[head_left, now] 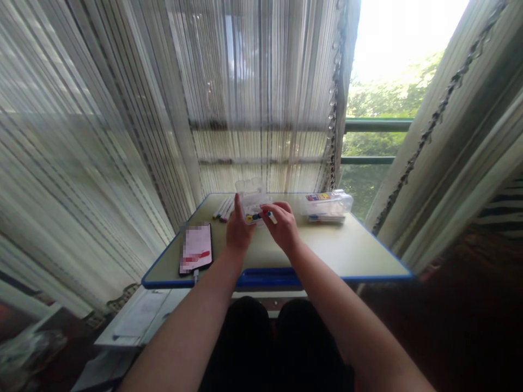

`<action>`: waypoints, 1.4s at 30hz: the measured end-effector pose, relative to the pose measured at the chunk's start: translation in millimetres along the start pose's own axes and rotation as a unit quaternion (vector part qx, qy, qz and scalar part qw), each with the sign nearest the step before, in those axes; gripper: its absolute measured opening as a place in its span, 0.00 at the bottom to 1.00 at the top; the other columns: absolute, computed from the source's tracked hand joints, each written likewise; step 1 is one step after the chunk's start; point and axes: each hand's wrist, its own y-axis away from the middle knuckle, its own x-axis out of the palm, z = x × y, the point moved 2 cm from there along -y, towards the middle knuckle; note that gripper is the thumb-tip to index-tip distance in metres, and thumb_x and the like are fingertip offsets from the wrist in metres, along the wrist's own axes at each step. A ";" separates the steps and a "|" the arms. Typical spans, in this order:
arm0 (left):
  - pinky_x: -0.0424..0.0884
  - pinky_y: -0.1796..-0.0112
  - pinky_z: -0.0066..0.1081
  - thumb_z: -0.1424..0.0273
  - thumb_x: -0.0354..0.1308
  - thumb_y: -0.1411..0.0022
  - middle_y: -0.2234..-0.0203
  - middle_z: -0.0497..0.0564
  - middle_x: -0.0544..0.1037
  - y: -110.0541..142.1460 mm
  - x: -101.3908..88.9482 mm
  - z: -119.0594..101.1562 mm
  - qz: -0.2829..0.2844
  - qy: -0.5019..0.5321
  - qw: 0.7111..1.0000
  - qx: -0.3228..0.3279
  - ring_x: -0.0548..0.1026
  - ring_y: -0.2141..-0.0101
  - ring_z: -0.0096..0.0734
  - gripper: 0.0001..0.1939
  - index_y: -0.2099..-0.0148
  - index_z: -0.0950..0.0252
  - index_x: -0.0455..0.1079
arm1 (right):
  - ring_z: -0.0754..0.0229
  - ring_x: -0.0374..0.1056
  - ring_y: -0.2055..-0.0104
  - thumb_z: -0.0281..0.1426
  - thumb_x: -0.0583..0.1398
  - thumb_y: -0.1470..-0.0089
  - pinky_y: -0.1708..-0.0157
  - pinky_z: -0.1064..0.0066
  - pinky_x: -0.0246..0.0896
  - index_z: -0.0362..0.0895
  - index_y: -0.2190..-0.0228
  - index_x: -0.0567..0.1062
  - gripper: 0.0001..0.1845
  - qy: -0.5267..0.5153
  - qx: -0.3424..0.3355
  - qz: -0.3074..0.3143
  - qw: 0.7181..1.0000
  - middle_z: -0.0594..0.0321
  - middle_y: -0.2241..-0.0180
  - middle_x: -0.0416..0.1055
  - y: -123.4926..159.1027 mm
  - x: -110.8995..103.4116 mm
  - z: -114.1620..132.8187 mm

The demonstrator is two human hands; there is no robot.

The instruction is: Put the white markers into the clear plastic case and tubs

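Note:
My left hand [240,228] is wrapped around a small clear plastic box [251,202], whose see-through lid stands raised at the back. Inside its front part show markers [250,218] with yellow, blue and teal ends. The fingers of my right hand [281,224] are pinched at the box's front right, on what looks like a red-ended marker [265,210]; most of it is hidden. Just left of the box, several white markers [223,209] with coloured ends lie on the table, partly behind my left hand.
The table [351,256] has a blue edge and a blue front tray. A clear plastic case [327,204] with a colourful label stands at the right. On the left lies a phone [196,247] with a cable plugged in. Curtains [261,109] hang behind the table.

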 end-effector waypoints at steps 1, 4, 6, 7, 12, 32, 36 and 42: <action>0.70 0.56 0.39 0.69 0.61 0.49 0.46 0.66 0.68 0.0 -0.2 -0.1 0.001 -0.001 1.000 -0.001 0.72 0.50 0.48 0.47 0.32 0.67 0.38 | 0.58 0.66 0.60 0.30 0.57 0.43 0.58 0.64 0.66 0.47 0.63 0.75 0.07 0.005 0.007 0.001 1.000 0.60 0.65 0.76 0.1 0.0 -0.8; 0.71 0.57 0.39 0.68 0.61 0.48 0.47 0.67 0.69 0.2 -0.4 0.1 0.002 -0.001 1.000 0.000 0.73 0.52 0.48 0.47 0.33 0.67 0.38 | 0.57 0.65 0.60 0.30 0.57 0.43 0.58 0.64 0.66 0.46 0.62 0.76 0.09 0.009 0.010 0.003 1.000 0.60 0.65 0.76 0.4 0.2 -1.0; 0.71 0.57 0.38 0.68 0.60 0.48 0.47 0.66 0.69 0.7 0.1 0.9 -0.004 0.000 1.000 0.006 0.73 0.52 0.47 0.47 0.33 0.67 0.38 | 0.57 0.65 0.60 0.29 0.56 0.43 0.57 0.64 0.65 0.46 0.61 0.76 0.10 0.010 0.012 0.010 1.000 0.60 0.65 0.77 0.7 0.6 -0.6; 0.70 0.56 0.38 0.68 0.60 0.47 0.47 0.66 0.69 0.9 0.6 1.4 -0.006 0.000 1.000 0.011 0.72 0.51 0.47 0.46 0.33 0.67 0.38 | 0.57 0.64 0.59 0.29 0.56 0.43 0.57 0.63 0.65 0.46 0.61 0.76 0.10 0.011 0.016 0.015 1.000 0.60 0.64 0.77 0.8 0.7 -0.5; 0.71 0.57 0.37 0.66 0.61 0.48 0.46 0.65 0.69 1.2 2.7 3.2 -0.007 -0.001 1.000 0.022 0.73 0.52 0.46 0.46 0.33 0.66 0.39 | 0.57 0.64 0.59 0.28 0.55 0.44 0.55 0.63 0.64 0.47 0.61 0.76 0.11 0.022 0.023 0.032 0.999 0.61 0.63 0.77 0.5 0.4 -0.2; 0.71 0.57 0.38 0.62 0.62 0.49 0.49 0.66 0.71 -1.1 1.1 8.0 -0.016 0.001 1.000 -0.007 0.73 0.53 0.46 0.50 0.33 0.69 0.37 | 0.51 0.52 0.40 0.28 0.48 0.44 0.45 0.63 0.51 0.42 0.42 0.60 0.28 0.208 0.271 0.347 0.874 0.60 0.38 0.55 31.8 27.2 -57.3; 0.71 0.57 0.40 0.60 0.60 0.48 0.50 0.66 0.71 -1.0 1.4 6.9 -0.010 -0.001 1.000 -0.004 0.74 0.54 0.46 0.48 0.33 0.70 0.39 | 0.50 0.53 0.41 0.33 0.47 0.42 0.45 0.59 0.52 0.46 0.45 0.63 0.24 0.206 0.268 0.400 0.852 0.60 0.41 0.59 31.2 30.8 -53.5; 0.70 0.56 0.38 0.58 0.60 0.48 0.48 0.66 0.70 0.6 -1.1 5.7 -0.005 0.016 1.000 0.008 0.73 0.53 0.45 0.49 0.33 0.67 0.38 | 0.52 0.60 0.47 0.30 0.51 0.46 0.51 0.63 0.58 0.42 0.50 0.67 0.21 0.251 0.273 0.351 0.860 0.51 0.48 0.66 26.5 24.2 -54.0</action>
